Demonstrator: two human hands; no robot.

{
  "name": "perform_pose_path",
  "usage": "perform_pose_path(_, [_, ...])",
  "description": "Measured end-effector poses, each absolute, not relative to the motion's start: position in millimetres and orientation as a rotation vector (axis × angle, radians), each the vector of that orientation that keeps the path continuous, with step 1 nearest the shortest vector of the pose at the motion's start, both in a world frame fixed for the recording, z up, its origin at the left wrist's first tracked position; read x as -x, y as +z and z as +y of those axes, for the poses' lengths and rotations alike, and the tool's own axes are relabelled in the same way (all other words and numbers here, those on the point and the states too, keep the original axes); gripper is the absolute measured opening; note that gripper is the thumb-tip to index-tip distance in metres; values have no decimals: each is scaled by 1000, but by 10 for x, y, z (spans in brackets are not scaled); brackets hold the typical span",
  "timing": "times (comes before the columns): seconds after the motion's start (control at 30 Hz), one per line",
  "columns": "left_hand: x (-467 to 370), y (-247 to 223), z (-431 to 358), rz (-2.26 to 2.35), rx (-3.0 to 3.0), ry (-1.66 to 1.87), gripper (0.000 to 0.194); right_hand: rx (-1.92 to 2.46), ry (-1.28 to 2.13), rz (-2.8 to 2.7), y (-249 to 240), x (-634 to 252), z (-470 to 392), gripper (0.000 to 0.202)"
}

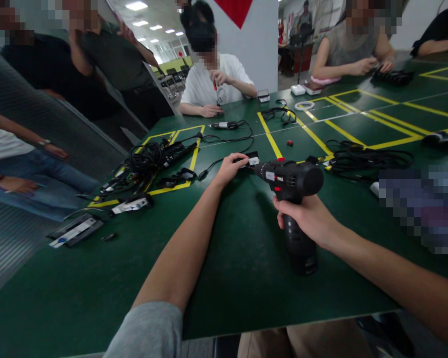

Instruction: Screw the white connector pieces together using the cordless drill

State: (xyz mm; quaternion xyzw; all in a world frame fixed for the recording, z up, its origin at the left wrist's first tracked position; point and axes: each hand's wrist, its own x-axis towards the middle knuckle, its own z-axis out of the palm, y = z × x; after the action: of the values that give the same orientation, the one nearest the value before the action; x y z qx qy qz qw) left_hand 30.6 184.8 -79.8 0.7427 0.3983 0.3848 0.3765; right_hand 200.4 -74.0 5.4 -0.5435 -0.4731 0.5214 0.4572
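Observation:
My right hand (308,219) is wrapped round the grip of a black cordless drill (296,181) with red details. The drill points left and away from me, its chuck close to a small black device with a white label (254,160) lying on the table. My left hand (231,168) reaches forward from the left, its fingers closed on the near-left part of this device. A black cable (211,169) runs beside that hand. Whether the drill's tip touches the device, I cannot make out.
Tangled black cables (149,159) lie left on the green table (224,268), more cables (369,159) at right. Nearer left are a black-and-white strip (78,229) and another labelled piece (132,204). A pen-shaped tool (224,125) lies ahead. People sit opposite and stand at left.

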Motion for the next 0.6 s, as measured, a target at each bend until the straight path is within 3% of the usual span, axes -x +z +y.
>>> perform_pose_path(0.6, [-296, -814, 1852, 991, -1894, 991, 28, 1315, 1314, -1161, 53, -2015, -742, 5])
